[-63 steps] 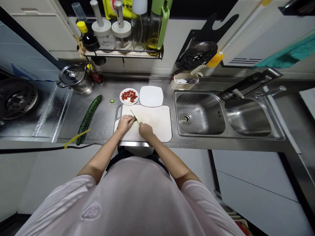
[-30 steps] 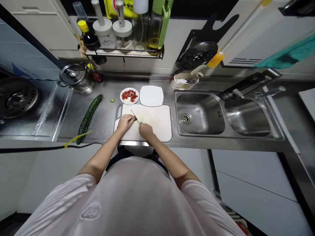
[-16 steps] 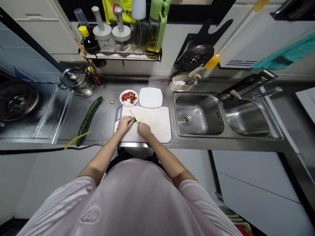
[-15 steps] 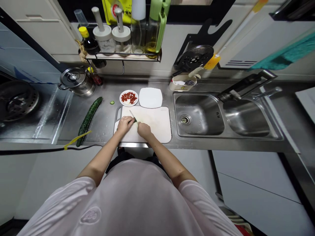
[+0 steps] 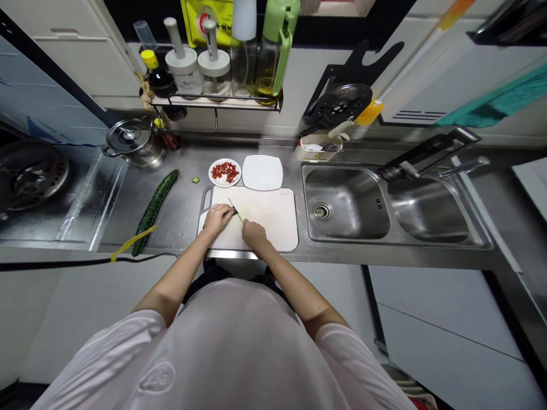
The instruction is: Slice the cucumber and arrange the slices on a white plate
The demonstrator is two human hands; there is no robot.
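My right hand is closed round the handle end of a small knife, whose thin blade points up and left over the white cutting board. Pressed to the board, my left hand has its fingers curled over a dark green piece of cucumber, mostly hidden beneath them. The blade lies close beside this piece; whether they touch I cannot tell. A long cucumber rests on the counter to the left, and a small green cucumber end lies between it and the board.
Behind the board stand a plate of chopped red pieces and a white square plate. A double sink is on the right. A lidded pot stands back left. Bottles and jars fill a wall rack. A yellow-tied cable crosses front left.
My right hand has drawn slightly to the right with the knife, away from my left hand. My left hand stays nearly in place. The whole view has shifted a little.
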